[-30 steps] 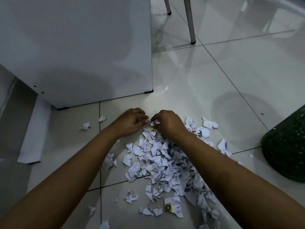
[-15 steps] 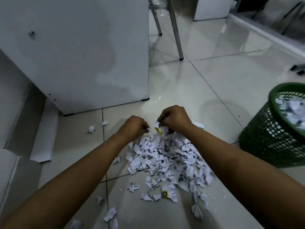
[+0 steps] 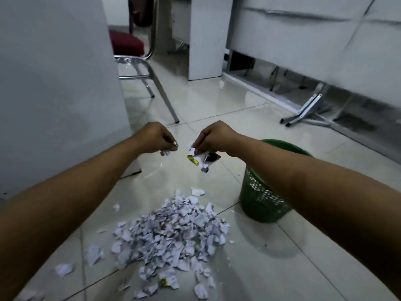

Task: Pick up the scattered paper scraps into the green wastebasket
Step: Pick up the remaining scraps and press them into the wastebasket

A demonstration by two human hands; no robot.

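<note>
A heap of white paper scraps (image 3: 171,237) lies on the tiled floor in front of me. Both hands are raised above it. My right hand (image 3: 214,136) is shut on a bunch of scraps (image 3: 200,159), one with a yellow mark, hanging below the fingers. My left hand (image 3: 155,136) pinches a small scrap (image 3: 166,152) between its fingertips. The green mesh wastebasket (image 3: 260,198) stands to the right of the heap, partly hidden behind my right forearm. The held scraps hang left of the basket's rim.
A white cabinet (image 3: 58,88) rises at the left. Behind it stands a chair with metal legs (image 3: 160,92) and a red seat. White desks with folding legs (image 3: 303,109) fill the back right. Loose scraps (image 3: 64,269) lie left of the heap.
Both hands have lifted off the heap with scraps in them, the right hand moving toward the wastebasket. My view has tilted up, showing more of the room.
</note>
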